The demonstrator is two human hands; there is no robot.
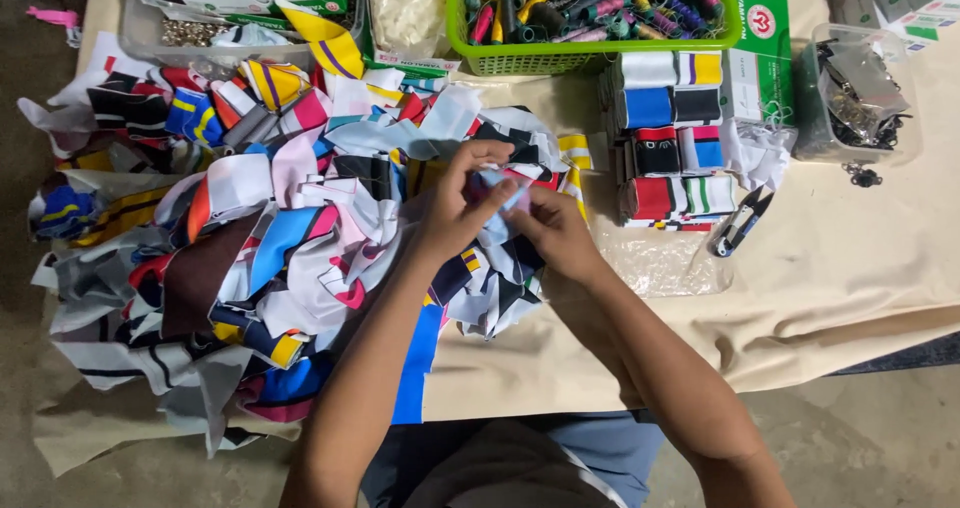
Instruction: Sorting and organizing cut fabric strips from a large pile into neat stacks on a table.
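My left hand (462, 206) and my right hand (556, 230) meet over the right edge of a big heap of mixed-colour fabric scraps (250, 238). Together they pinch a small light blue piece of cloth (505, 193) between the fingertips. The piece is mostly hidden by my fingers. Both forearms reach up from the bottom of the head view.
Neat stacks of folded fabric pieces (668, 138) stand to the right of my hands. Small thread snips (740, 223) lie beside a clear plastic bag (660, 263). A green basket (590, 60) of thread spools, white boxes, and clear tubs (860, 93) of metal parts line the back. Beige cloth (840, 278) covers the table.
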